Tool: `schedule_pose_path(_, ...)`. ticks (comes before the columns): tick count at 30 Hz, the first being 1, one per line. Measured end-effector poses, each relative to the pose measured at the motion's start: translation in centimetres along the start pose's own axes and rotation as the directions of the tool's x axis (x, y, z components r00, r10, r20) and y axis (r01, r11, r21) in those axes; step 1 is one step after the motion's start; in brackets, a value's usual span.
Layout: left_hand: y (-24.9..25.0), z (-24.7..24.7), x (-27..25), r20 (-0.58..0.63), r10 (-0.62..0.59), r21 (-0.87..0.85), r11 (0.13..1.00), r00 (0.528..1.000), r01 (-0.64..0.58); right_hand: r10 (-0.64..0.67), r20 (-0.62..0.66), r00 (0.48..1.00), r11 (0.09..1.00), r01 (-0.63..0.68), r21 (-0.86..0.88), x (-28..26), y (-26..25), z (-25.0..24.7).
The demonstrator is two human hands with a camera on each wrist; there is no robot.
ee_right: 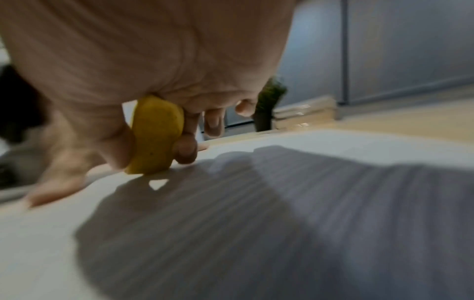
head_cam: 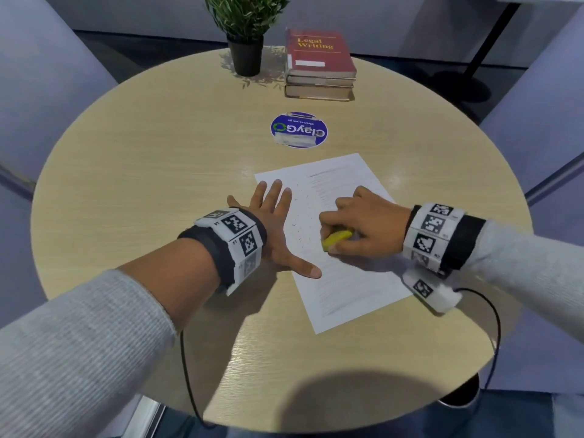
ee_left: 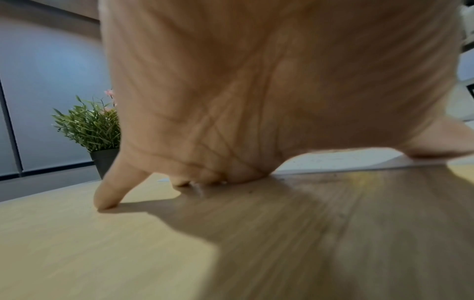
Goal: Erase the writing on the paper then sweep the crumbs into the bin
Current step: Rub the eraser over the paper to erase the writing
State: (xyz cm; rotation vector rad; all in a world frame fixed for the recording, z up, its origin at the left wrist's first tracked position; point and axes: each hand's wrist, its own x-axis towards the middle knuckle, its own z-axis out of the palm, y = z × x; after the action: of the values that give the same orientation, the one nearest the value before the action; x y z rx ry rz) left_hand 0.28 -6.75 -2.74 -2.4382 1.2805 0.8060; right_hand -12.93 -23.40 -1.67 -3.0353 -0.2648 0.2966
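A white sheet of paper [head_cam: 344, 257] with faint lines of writing lies on the round wooden table [head_cam: 151, 172]. My right hand [head_cam: 357, 226] pinches a yellow eraser [head_cam: 336, 239] between thumb and fingers and holds its lower edge on the paper; the right wrist view shows the eraser [ee_right: 156, 136] touching the sheet [ee_right: 282, 203]. My left hand [head_cam: 275, 222] lies flat with spread fingers on the paper's left edge, thumb stretched onto the sheet. Small dark eraser crumbs [head_cam: 300, 222] are scattered between the hands. No bin is in view.
A potted plant [head_cam: 246, 33] and a stack of books topped by a red one [head_cam: 320, 63] stand at the table's far side. A round blue sticker [head_cam: 298, 129] lies mid-table. Grey seats flank the table. Cables hang from both wrists.
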Motion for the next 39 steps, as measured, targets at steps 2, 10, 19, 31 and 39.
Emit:
schedule_pose_path(2, 0.1, -0.1, -0.1, 0.006, 0.002, -0.003, 1.0, 1.0, -0.002, 0.074, -0.031, 0.997, 0.997, -0.074, 0.009, 0.2, 0.8, -1.0)
schedule_pose_path(10, 0.2, 0.1, -0.1, -0.011, -0.003, -0.014, 1.0, 1.0, 0.002, 0.082, -0.035, 0.996, 0.997, -0.082, 0.0, -0.3, 1.3, -0.9)
schedule_pose_path(19, 0.2, 0.2, 0.0, -0.015, -0.001, -0.014, 1.0, 1.0, 0.001, 0.078, -0.033, 0.996, 0.997, -0.078, -0.005, -0.3, 1.1, -1.1)
schedule_pose_path(31, 0.2, 0.0, 0.0, -0.003, -0.009, -0.002, 1.0, 1.0, 0.009, 0.067, 0.029, 0.997, 0.996, -0.068, 0.052, -0.6, 0.7, -0.9)
schedule_pose_path(39, 0.3, 0.0, -0.1, -0.009, -0.008, -0.008, 1.0, 1.0, 0.008, 0.104, 0.001, 0.995, 0.993, -0.104, 0.062, -0.8, 1.4, -1.2)
